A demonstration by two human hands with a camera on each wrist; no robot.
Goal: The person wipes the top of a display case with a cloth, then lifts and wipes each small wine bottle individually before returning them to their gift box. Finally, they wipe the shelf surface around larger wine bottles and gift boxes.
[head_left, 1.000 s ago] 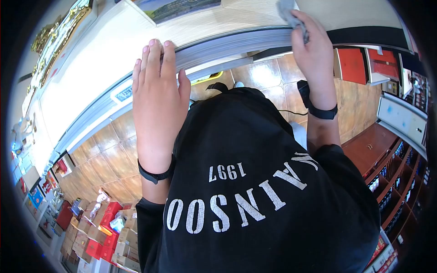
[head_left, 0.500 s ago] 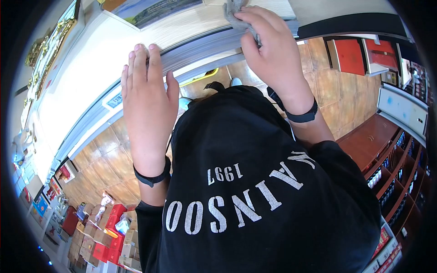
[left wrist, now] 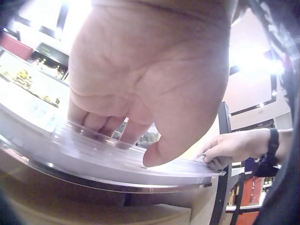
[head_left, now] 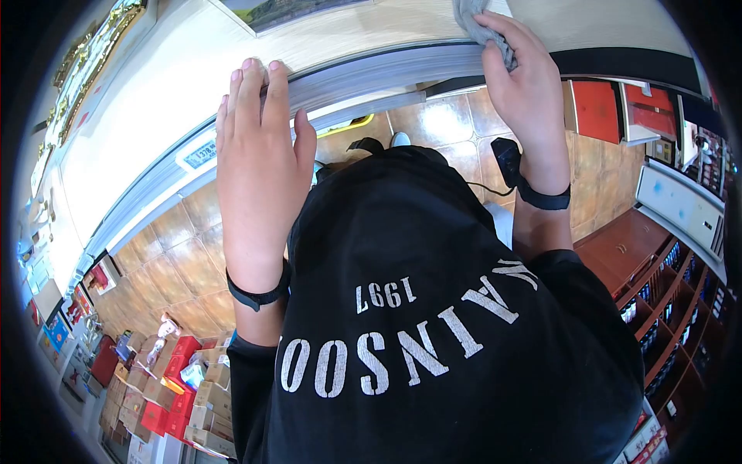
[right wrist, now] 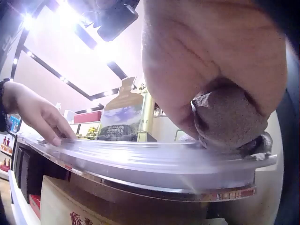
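Observation:
A grey cloth (head_left: 487, 29) is bunched under my right hand (head_left: 529, 97), whose fingers and thumb grip it at the right end of the clear layered edge strip (head_left: 386, 69). In the right wrist view the cloth (right wrist: 229, 117) fills the palm. My left hand (head_left: 261, 170) lies with straight fingers on the counter's edge, left of the right hand. From the left wrist view, the left fingers (left wrist: 133, 133) rest over the clear strip, thumb at its front. A price label (head_left: 202, 155) shows beside the left hand.
A landscape picture (head_left: 294, 11) lies beyond the hands; a bottle-shaped display (right wrist: 123, 112) stands behind the counter. Red drawers (head_left: 595, 110) are at the right, a wooden shelf (head_left: 630, 247) below them. Stacked boxes (head_left: 182, 387) stand on the floor at lower left.
My right hand moved left along the edge with the cloth, then back right. The left hand stays on the counter's edge, with only a small shift in view.

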